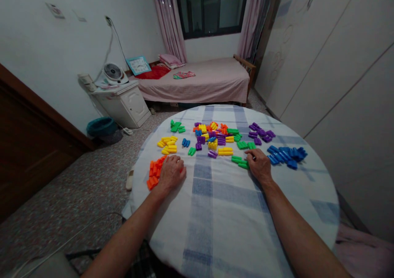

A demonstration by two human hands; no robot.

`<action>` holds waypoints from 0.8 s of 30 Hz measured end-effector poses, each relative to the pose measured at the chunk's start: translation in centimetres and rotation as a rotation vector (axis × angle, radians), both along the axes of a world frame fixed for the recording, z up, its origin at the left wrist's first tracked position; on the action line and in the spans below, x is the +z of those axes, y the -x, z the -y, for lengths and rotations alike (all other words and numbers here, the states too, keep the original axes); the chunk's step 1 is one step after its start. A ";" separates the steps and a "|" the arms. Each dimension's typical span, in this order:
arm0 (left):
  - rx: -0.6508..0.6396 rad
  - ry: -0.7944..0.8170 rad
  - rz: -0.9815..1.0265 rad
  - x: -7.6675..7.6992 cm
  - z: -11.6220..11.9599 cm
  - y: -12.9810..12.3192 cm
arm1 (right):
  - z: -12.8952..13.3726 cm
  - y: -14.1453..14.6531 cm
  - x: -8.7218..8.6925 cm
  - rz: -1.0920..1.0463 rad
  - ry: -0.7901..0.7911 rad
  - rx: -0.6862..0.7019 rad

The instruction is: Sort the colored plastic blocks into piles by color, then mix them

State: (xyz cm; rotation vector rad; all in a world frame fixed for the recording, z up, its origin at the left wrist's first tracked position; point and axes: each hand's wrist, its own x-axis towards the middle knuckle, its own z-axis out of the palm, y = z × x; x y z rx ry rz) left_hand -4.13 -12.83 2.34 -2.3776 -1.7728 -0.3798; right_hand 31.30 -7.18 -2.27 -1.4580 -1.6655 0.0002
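Observation:
My left hand [172,172] rests on the tablecloth at the right side of a pile of orange plastic blocks [153,172], its fingertips over the pile's edge. No block shows in it. On the right, my right hand [260,166] lies beside several green blocks [240,161], index finger and thumb apart and close to them; its other fingers are curled and partly hidden. To its right is a heap of blue blocks [287,155]. A mixed cluster of blocks, with a yellow block [225,151] at its near side, lies between my hands.
Yellow blocks [168,144] and green blocks [177,126] are grouped at the table's left, purple blocks [261,133] at the far right. Behind the round table [234,224] stands a bed [203,79]. A fan [113,72] sits on a white cabinet [135,107], near a bin [103,128].

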 end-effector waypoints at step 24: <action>0.133 -0.037 1.074 -4.4 -12.2 -10.9 | 0.4 0.1 0.0 -0.070 0.042 0.024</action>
